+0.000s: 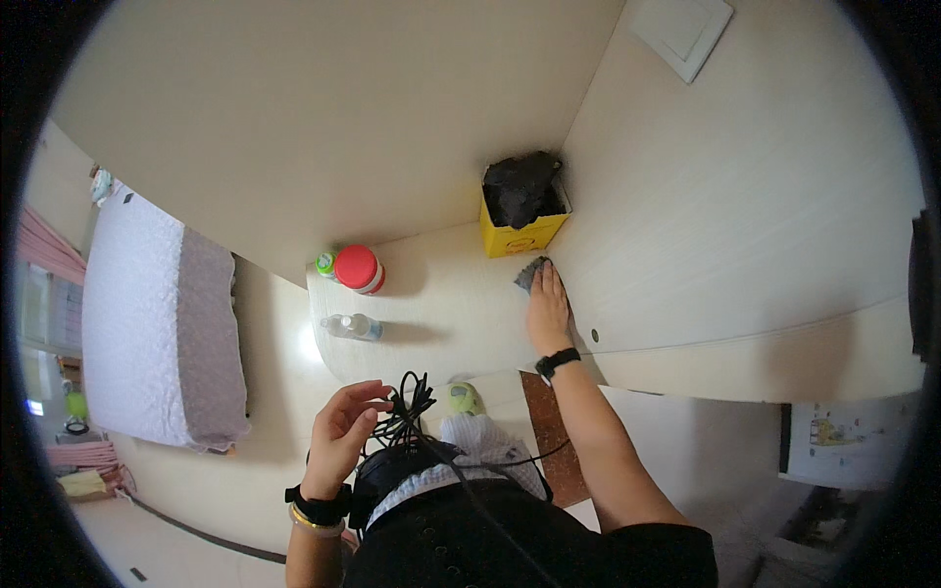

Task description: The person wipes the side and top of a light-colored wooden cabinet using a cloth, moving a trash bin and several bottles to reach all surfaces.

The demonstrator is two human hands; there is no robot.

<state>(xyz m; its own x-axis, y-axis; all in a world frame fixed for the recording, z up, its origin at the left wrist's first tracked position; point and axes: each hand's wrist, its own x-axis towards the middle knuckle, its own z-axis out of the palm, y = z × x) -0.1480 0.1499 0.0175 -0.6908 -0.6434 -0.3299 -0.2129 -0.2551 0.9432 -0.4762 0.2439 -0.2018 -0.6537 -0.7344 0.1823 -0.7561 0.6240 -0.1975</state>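
Observation:
My right hand presses a grey cloth onto the pale tabletop, close to the wall panel and just in front of a yellow box. A black plastic bag lines that box. My left hand hangs before my body with its fingers apart and holds nothing; beside its fingertips is a coiled black cable. On the left part of the tabletop stand a jar with a red lid, a small container with a green lid and clear plastic bottles.
Pale panels rise behind and to the right of the tabletop, one with a white switch plate. A bed with a white cover stands at the left. Below the tabletop's front edge, a green shoe shows on the floor.

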